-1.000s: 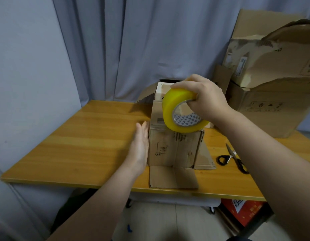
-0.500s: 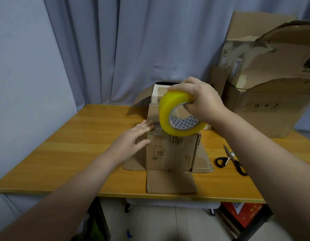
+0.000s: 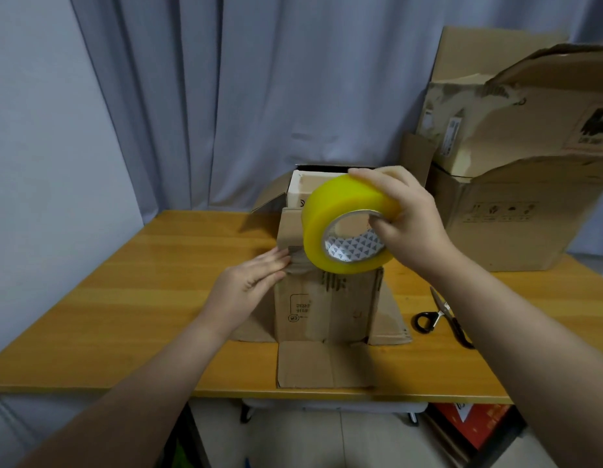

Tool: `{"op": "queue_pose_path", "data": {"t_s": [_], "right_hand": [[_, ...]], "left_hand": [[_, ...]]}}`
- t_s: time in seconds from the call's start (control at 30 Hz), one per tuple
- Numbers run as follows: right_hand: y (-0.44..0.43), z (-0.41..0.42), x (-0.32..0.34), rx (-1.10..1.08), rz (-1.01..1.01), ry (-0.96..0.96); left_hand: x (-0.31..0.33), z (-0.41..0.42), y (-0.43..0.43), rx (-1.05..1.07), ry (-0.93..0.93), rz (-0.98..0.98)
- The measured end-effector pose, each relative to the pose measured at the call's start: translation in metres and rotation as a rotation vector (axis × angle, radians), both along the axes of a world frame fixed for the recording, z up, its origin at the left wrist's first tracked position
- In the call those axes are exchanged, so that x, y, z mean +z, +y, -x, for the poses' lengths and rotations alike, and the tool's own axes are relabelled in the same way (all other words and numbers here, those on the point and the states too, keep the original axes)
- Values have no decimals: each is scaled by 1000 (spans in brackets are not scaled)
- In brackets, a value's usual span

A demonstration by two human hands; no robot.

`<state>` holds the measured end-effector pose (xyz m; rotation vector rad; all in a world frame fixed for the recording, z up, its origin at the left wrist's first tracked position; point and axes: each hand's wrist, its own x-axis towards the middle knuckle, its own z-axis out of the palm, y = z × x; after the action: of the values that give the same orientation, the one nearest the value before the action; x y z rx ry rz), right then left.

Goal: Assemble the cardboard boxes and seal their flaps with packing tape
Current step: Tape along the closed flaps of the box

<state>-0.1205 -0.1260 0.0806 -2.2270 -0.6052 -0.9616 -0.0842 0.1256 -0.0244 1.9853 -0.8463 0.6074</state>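
A small brown cardboard box (image 3: pixel 327 302) stands mid-table with its bottom flaps splayed flat on the wood. My right hand (image 3: pixel 404 221) grips a yellow roll of packing tape (image 3: pixel 344 228), fingers over the rim and thumb inside the core, holding it just above the box top. A strip of tape runs from the roll onto the box's left top edge. My left hand (image 3: pixel 253 282) lies with straight fingers on the upper left side of the box, fingertips pressing the tape end (image 3: pixel 298 261). The roll hides most of the box top.
Black-handled scissors (image 3: pixel 442 319) lie on the wooden table (image 3: pixel 158 298) right of the box. A white and black box (image 3: pixel 303 187) stands behind it. Large torn cardboard boxes (image 3: pixel 516 184) are stacked at the back right. A grey curtain hangs behind.
My left hand turned from flat against the box's left side to reaching onto its top left edge, fingertips on the tape. The roll stayed over the box top in my right hand.
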Motion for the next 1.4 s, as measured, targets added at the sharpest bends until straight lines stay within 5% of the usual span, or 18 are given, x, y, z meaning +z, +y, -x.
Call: {"op": "queue_pose_path", "data": {"t_s": [0.27,0.6,0.83,0.97,1.1,1.4], "right_hand": [[-50,19,26,-248,383,86],[-49,25,16,-232,425,17],[-50,22,26,-247,587,24],[-80,30,34,-346,874,27],[-100,43,3,-444,1057,310],[-101,34,-47,-360,1073,316]], "left_hand": [[9,6,-1,19,20,-120],[28,22,-56,268,-167,-737],[23,19,-70,271,-193,-665],[25,20,-69,302,-164,-679],[31,25,-76,295,-119,-665],[47,41,-104,399,37,-1087]]}}
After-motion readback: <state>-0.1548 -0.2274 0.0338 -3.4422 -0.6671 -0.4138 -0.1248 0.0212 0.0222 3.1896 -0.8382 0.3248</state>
